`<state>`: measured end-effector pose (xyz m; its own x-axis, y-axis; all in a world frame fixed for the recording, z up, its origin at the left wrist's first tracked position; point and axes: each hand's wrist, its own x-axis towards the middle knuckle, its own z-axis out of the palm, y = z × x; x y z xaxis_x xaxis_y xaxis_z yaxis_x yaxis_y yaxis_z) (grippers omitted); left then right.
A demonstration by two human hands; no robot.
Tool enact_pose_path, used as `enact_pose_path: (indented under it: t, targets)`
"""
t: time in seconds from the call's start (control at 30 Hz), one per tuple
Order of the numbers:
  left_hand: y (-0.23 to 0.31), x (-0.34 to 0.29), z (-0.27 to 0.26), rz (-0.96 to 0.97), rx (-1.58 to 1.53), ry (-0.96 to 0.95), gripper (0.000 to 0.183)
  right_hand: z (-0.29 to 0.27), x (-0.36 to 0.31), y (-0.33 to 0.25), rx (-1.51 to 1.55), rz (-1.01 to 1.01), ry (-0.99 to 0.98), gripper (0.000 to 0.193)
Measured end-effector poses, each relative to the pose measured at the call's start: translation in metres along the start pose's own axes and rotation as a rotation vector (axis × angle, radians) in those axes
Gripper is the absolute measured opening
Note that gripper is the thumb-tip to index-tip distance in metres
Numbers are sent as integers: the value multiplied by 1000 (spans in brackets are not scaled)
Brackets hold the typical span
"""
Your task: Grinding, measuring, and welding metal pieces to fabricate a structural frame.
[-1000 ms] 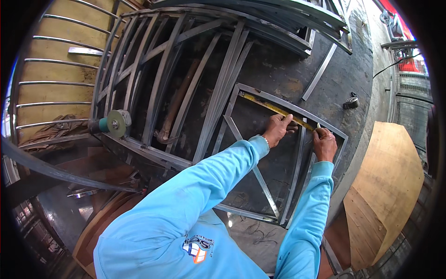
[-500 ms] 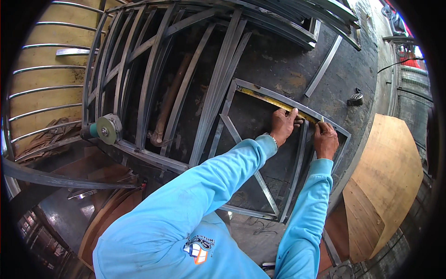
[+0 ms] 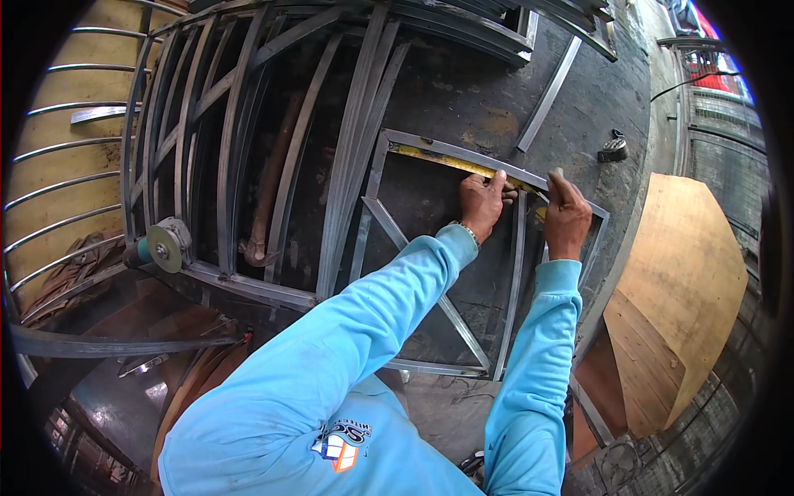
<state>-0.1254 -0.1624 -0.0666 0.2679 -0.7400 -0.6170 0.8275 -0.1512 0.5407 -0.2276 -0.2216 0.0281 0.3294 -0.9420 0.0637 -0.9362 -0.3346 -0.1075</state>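
Yellow panelling [image 3: 66, 167] stands at the far left, crossed by shiny metal bars [image 3: 62, 149], and a crumpled brown heap [image 3: 66, 277] sits at its near end. Just right of that we have a grinder [image 3: 165, 248] with a teal body and a pale round disc, right by the near left corner of a big slatted metal frame [image 3: 248, 285]. Nearer to us, a curved metal strip [image 3: 124, 345] cuts in from the left. Moving right, between the slats lies a brown, rod-like piece [image 3: 277, 174], and at the far side more metal frames [image 3: 480, 37] are stacked. Now to the action: on the dark work surface [image 3: 463, 91], right of the slats, lies a smaller metal frame [image 3: 447, 147] with a diagonal bar [image 3: 463, 326], and there is the yellow tape [image 3: 451, 163], stretched inside it along the far rail. Left hand [image 3: 484, 202], bracelet at the wrist, has the tape pinched, thumb on top, other fingers curled under. Over to the right hand [image 3: 566, 217], fingers bent down at that same rail, near the frame's far right corner; whether they grasp anything, I cannot tell. Beyond, a loose metal bar [image 3: 550, 93] lies at a slant, then comes a small dark object [image 3: 613, 150] with a metallic side. At the right, a pale plywood sheet [image 3: 678, 281] rests beside the work surface, and at the far right edge something red [image 3: 713, 78] shows.
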Motion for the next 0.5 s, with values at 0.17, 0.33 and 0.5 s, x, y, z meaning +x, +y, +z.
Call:
enact_pose_path:
  t: [0.17, 0.33, 0.5]
  targets:
    - [4, 3, -1, -21, 42, 51, 16, 12, 18, -29, 631, 81, -211, 20]
    - [5, 0, 8, -26, -75, 114, 16, 26, 42, -43, 660, 107, -540, 21]
    - [4, 1, 7, -50, -36, 98, 15, 33, 60, -45, 566, 153, -654, 26]
